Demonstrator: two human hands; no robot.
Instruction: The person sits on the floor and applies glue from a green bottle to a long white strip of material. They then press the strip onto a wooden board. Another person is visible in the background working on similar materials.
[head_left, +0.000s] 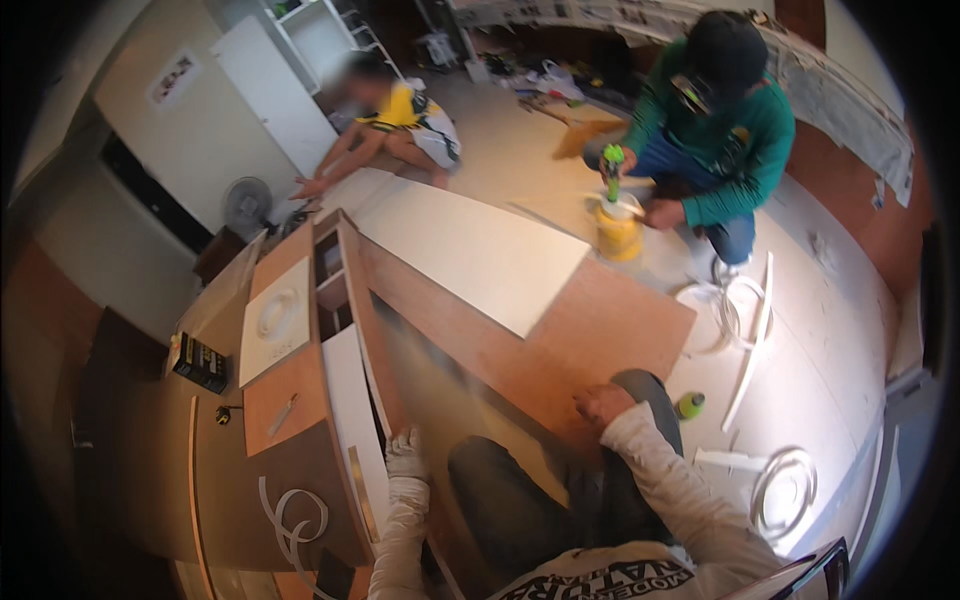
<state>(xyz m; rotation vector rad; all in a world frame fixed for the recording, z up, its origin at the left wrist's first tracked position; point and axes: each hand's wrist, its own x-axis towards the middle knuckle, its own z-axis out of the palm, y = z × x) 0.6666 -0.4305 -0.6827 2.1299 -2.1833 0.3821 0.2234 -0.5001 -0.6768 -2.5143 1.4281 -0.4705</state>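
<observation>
My left hand (405, 457), in a whitish glove, is closed over the long edge of a brown wooden cabinet frame (385, 385) lying on my left. Under that edge runs a white panel (352, 400). Beside my bent right knee hangs my bare right hand (603, 404); its fingers are loosely bent and slightly apart, with nothing visible in them. Below it spreads a brown board (630, 320) on the floor. A long cream panel (470, 250) lies across the brown board and reaches away to the far left.
Across from me a person in green (730, 150) holds a green-topped tool over a yellow can (620, 235). Another person in yellow (400, 110) crouches at the panel's far end. Coiled white strips (785, 490) and a green bottle (690, 405) lie right; a black tin (200, 362) stands left.
</observation>
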